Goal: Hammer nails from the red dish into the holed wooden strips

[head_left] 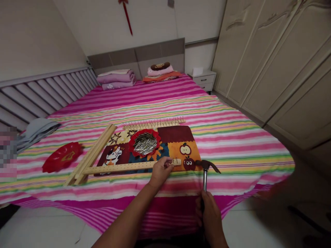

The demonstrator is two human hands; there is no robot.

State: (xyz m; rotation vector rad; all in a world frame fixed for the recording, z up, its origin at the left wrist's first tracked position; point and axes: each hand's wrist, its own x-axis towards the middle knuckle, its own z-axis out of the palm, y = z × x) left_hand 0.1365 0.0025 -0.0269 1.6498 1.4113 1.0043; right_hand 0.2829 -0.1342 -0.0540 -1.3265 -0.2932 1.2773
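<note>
My left hand (160, 170) is pinched closed at the right end of a long wooden strip (124, 167) with a row of small holes. Its fingertips appear to hold a thin nail against the strip, though the nail is mostly hidden. Just right of the fingers, a few nails (177, 160) stand upright in the wood. Wrapped round the handle of a claw hammer (205, 175) is my right hand (210, 215), with the hammer's head to the right of the strip's end. Behind the strip, a red scalloped dish (131, 146) holds many loose nails (145, 143).
Under the dish and strip lies a patterned mat (178, 133) on a striped bedspread (232, 137). More wooden strips (97, 148) lie at the left, near a red plate (62, 157). A strip full of upright nails (155, 123) lies behind. Folded bedding (117, 80) sits by the headboard.
</note>
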